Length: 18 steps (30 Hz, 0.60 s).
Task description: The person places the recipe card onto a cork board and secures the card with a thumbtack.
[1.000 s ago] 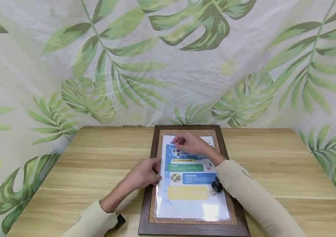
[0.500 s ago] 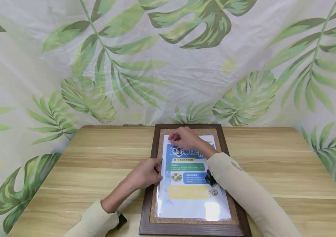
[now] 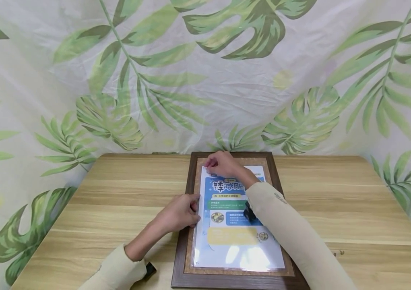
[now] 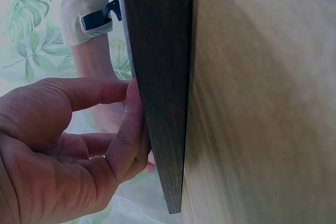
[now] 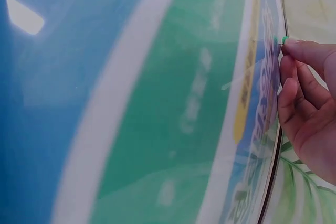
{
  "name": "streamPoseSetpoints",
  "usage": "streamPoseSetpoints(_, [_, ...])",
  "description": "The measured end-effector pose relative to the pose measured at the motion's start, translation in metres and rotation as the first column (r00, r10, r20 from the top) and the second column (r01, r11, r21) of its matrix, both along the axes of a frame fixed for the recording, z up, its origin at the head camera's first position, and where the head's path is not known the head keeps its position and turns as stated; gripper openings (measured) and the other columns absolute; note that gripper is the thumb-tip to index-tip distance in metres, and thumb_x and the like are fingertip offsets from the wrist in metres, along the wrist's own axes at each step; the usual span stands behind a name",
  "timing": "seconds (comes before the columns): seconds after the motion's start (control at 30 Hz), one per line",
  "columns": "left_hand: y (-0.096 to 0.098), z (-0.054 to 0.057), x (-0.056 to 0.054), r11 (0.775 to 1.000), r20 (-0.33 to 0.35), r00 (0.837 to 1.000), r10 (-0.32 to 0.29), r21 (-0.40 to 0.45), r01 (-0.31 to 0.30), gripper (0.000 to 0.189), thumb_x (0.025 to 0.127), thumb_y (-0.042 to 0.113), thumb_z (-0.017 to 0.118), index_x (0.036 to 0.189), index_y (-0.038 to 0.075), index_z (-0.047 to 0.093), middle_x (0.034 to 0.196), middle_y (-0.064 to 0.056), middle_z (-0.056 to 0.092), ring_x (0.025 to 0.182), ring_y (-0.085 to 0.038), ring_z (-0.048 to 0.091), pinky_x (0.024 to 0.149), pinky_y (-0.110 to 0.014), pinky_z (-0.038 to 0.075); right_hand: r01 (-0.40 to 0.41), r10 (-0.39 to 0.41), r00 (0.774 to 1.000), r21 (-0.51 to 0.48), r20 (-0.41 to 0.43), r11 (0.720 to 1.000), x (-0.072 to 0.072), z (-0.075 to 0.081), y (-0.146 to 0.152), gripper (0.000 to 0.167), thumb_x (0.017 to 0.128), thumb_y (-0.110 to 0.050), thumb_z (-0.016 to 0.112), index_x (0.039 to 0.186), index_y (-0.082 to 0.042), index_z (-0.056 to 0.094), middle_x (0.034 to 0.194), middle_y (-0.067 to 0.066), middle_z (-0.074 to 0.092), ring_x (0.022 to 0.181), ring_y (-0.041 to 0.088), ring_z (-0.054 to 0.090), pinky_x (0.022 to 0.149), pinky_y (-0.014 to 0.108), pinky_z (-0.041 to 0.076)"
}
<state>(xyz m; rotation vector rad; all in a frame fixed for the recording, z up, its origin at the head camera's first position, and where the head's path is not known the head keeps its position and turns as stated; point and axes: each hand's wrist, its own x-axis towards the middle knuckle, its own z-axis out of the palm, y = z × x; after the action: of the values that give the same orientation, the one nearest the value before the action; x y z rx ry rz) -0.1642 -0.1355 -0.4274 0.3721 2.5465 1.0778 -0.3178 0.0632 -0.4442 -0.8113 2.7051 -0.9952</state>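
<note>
A printed sheet with a glossy clear cover lies on a cork board with a dark wooden frame. Near the sheet's top-left corner, my right hand pinches a small green push pin between thumb and finger. Most of the pin is covered by the fingertips. My left hand rests at the sheet's left edge, thumb and fingers spread apart along it. Seen from the left wrist, the left hand's fingertips are over the frame's side; what lies under them is hidden.
The board stands on a wood-grain table, its far end close to a leaf-patterned curtain. Light glares off the sheet's lower part. A black wrist camera hangs over the sheet under the right sleeve.
My right hand has moved left and away from me across the sheet's top, to its left corner. My left hand has stayed at the left edge.
</note>
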Motion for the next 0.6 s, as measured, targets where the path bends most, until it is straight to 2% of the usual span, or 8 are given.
streamPoseSetpoints(0.6, [0.000,0.001,0.002,1.000,0.021,1.000,0.000,0.017,0.000,0.069,0.091,-0.009,0.075,0.154,-0.014,0.047,0.088,-0.009,0.062,0.064,-0.011,0.066,0.053,-0.024,0.053,0.024,-0.022,0.999,-0.042,0.049,0.999,-0.011,-0.005,-0.008,0.014,0.101,-0.013,0.071,0.111,-0.013,0.081,0.103,0.002,0.081,0.094,0.014,0.072,0.091,0.030,0.057])
